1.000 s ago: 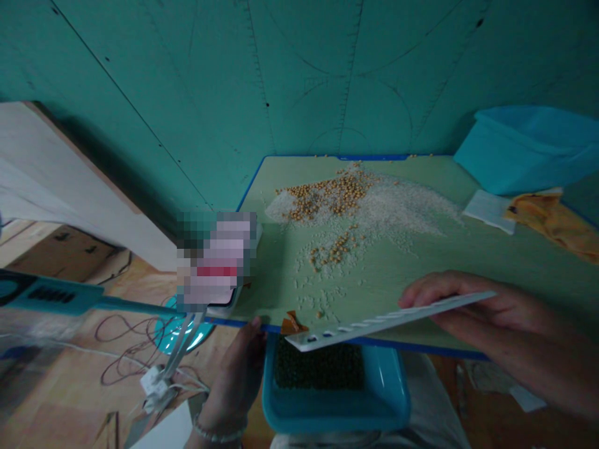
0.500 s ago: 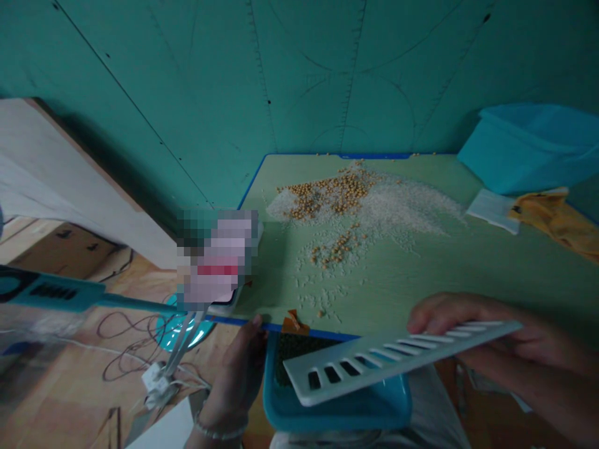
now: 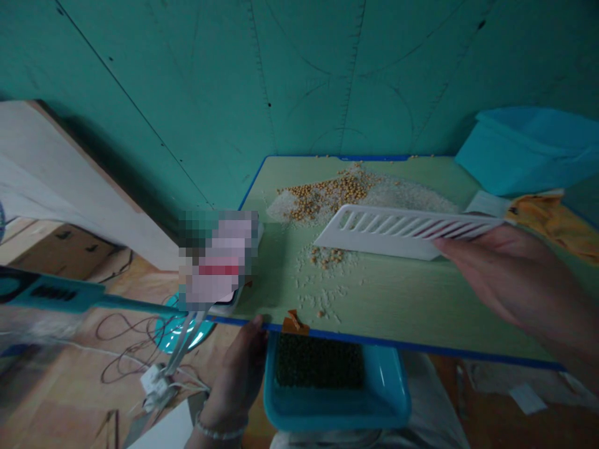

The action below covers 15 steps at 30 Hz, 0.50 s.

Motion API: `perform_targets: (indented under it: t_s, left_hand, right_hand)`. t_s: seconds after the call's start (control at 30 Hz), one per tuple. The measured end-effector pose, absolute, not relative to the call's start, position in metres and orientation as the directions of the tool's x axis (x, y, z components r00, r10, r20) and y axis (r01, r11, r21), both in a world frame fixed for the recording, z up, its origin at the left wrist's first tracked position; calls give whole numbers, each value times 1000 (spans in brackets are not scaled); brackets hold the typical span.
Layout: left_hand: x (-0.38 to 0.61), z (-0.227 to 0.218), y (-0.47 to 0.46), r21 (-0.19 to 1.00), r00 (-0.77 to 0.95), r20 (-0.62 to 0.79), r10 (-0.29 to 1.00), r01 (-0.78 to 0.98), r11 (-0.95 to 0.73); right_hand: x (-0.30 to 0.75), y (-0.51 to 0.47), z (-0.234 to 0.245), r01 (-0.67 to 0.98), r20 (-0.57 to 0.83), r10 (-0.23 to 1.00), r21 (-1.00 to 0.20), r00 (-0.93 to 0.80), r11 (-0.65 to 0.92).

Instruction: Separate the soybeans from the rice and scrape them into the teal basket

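My right hand (image 3: 496,259) is closed on the right end of a white slotted plastic panel (image 3: 386,240), held tilted over the table (image 3: 397,296). Behind the panel lie a heap of yellow beans (image 3: 344,187) and white rice-like grains (image 3: 412,190), partly hidden by it. A smaller scatter of beans and grains (image 3: 321,290) lies nearer the front. At the front left, my left hand (image 3: 241,365) grips the blue table edge, its thumb on top; most of its fingers are hidden. Beside it, below the edge, is a blue basin (image 3: 339,421) containing a dark green mass (image 3: 321,362).
A blue fabric-like bin (image 3: 524,153) and an orange cloth (image 3: 550,218) occupy the right rear. A pixelated phone-like object (image 3: 222,259) stands at the table's left, near a turquoise bar (image 3: 65,290). Cables (image 3: 121,349) lie on the floor. A green wall (image 3: 304,75) rises behind.
My right hand has carried the slotted panel up from above the basin, away from me, to over the table by the grains. The basin is now uncovered. My left hand stays put.
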<state>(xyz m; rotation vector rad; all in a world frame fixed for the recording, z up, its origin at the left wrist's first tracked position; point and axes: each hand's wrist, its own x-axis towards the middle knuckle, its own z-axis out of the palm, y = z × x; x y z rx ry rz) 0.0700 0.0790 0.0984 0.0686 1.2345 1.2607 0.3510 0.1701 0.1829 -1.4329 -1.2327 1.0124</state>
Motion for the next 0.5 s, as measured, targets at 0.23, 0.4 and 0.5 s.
perform_targets:
  t_s: [0.23, 0.4, 0.5]
  left_hand:
    - [67, 92, 78, 628, -201, -662, 722, -674, 389]
    - [68, 96, 77, 600, -139, -658, 740, -691, 404]
    - [69, 95, 76, 574, -106, -654, 749, -715, 399]
  right_hand:
    - [356, 166, 173, 192, -86, 995, -977, 46, -93]
    - [355, 144, 181, 156, -239, 961, -953, 138, -259]
    - [353, 136, 178, -30, -267, 927, -963, 264, -269]
